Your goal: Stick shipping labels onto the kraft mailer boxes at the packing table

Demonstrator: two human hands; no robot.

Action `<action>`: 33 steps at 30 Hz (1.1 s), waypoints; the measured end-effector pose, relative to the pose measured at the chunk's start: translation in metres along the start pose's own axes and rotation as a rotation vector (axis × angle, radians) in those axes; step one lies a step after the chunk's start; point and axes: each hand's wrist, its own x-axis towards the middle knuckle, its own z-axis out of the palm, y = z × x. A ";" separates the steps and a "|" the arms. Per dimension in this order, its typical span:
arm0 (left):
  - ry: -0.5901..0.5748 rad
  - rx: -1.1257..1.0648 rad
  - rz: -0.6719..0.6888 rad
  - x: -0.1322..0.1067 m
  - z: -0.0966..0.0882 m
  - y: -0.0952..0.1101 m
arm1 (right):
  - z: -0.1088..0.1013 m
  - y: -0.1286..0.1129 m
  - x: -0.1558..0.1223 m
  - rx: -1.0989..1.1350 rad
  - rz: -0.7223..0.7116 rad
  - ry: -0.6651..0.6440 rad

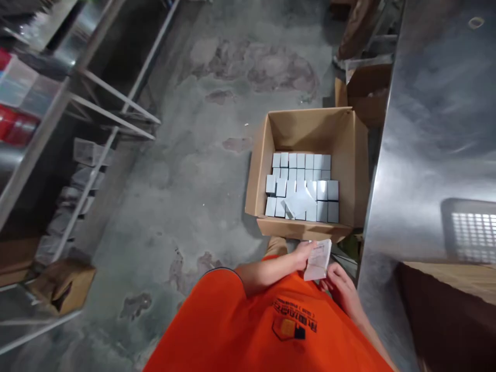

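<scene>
Two bare hands are handling a folded white printed leaflet [319, 260], which is being held just in front of the person's torso and just short of the near wall of a cardboard carton. The left hand [303, 256] is pinching the leaflet's left edge, with its fingers closed over the paper. The right hand [340, 290] is positioned just below the leaflet's lower right corner, with its fingers [330, 274] partly curled; whether they are pressing the paper cannot be determined from this view. An orange work shirt [271, 330] bearing a printed logo is filling the lower frame beneath both forearms. The cardboard carton [310, 132] is standing open on a stained concrete floor [186, 196], holding rows of small white boxes [302, 165], with a loose white sheet [300, 203] lying across them. A stainless steel panel [434, 144] is rising along the right side, and a metal shelving rack [77, 124] is standing along the left.
</scene>
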 end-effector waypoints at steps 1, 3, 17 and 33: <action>0.000 -0.003 -0.016 0.005 0.001 0.009 | 0.000 -0.002 0.006 -0.013 -0.001 0.067; 0.001 -0.012 -0.043 0.015 0.003 0.028 | 0.001 -0.005 0.017 -0.009 0.007 0.200; -0.138 0.185 -0.270 0.023 -0.005 0.115 | 0.027 -0.040 0.062 0.020 0.172 0.388; 0.181 0.655 0.051 0.056 -0.080 0.153 | 0.028 -0.046 0.067 0.068 0.060 0.500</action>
